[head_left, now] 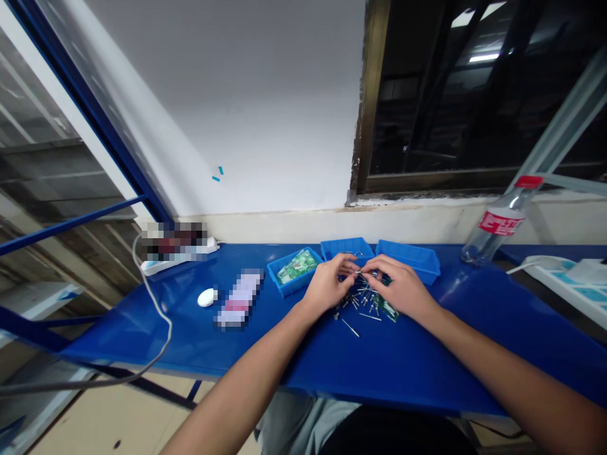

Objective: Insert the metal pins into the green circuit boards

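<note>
Left hand (332, 283): one, bare, thumb and fingertips drawn together, pinching a small metal piece (358, 272). Right hand (398, 287): one, bare, fingertips closed on the same piece from the other side; its exact shape is too small to tell. The piece sits at the meeting of the two hands, above the pile.

Metal pins (363, 297): many, slender, heaped directly beneath the grip; a few lie loose on the near side. Green pieces (389, 309): several, at the pile's edge, below the right hand.

Blue trays: three. Left tray (283, 289), just left of and beyond the grip, holding green-and-white items (298, 265); middle tray (332, 246), directly beyond the grip, a few thin pieces inside; right tray (429, 275), beyond the right hand.

White oval object (206, 297): one, well left of the grip. Clear bottle (488, 237): one, red cap, upright, well right of the grip. Blue table (308, 370): beneath all.
</note>
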Demonstrator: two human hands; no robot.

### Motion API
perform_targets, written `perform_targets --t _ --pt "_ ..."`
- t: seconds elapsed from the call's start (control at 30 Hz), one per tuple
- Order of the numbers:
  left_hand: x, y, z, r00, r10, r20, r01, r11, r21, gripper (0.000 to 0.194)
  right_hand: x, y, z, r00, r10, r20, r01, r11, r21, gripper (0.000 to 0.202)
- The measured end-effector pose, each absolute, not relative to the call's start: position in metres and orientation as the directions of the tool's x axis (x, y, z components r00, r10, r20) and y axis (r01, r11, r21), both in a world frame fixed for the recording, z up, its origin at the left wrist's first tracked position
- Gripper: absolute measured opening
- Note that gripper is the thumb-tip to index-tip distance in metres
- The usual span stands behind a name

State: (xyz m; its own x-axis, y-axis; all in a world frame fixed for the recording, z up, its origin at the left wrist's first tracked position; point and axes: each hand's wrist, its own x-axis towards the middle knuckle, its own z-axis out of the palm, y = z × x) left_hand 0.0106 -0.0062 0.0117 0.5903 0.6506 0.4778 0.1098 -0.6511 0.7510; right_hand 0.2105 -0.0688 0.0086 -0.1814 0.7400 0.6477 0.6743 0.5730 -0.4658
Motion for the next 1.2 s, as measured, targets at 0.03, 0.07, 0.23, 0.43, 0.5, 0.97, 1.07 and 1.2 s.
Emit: perform_targets --t 0.03,0.07,0.23,0.43,0.5,0.97,1.07,1.2 --pt "0.011 -0.006 0.011 0.588 0.655 0.475 0.099 -0.641 0.761 0.036 0.21 -0.068 0.008 -0.187 0.74 0.646 0.675 0.575 -0.463 0.012" --pt "0.011 -0.006 0.01 0.582 0.661 0.473 0.088 -0.63 0.772 0.037 0.21 -0.067 0.008 -0.196 0.742 0.642 0.675 0.577 -0.46 0.012" --pt "0.012 -0.005 0.009 0.558 0.689 0.463 0.067 -0.594 0.802 0.038 0.208 -0.065 0.008 -0.181 0.728 0.661 0.684 0.576 -0.447 0.012" --pt "0.013 -0.005 0.01 0.55 0.709 0.441 0.046 -0.553 0.832 0.038 0.206 -0.064 0.008 -0.213 0.706 0.675 0.699 0.593 -0.4 0.013" --pt "0.013 -0.005 0.01 0.54 0.718 0.439 0.034 -0.54 0.841 0.041 0.205 -0.064 0.007 -0.205 0.716 0.668 0.708 0.579 -0.404 0.014" --pt "0.011 -0.011 0.02 0.553 0.735 0.391 0.17 -0.56 0.811 0.036 0.201 -0.064 0.011 -0.104 0.752 0.651 0.664 0.54 -0.517 0.017" --pt "0.01 -0.009 0.019 0.596 0.715 0.366 0.18 -0.564 0.806 0.032 0.203 -0.062 0.008 -0.106 0.758 0.644 0.651 0.542 -0.531 0.012" --pt "0.01 -0.003 0.011 0.589 0.721 0.365 0.168 -0.552 0.817 0.026 0.203 -0.062 0.006 -0.161 0.745 0.647 0.648 0.575 -0.5 0.013"
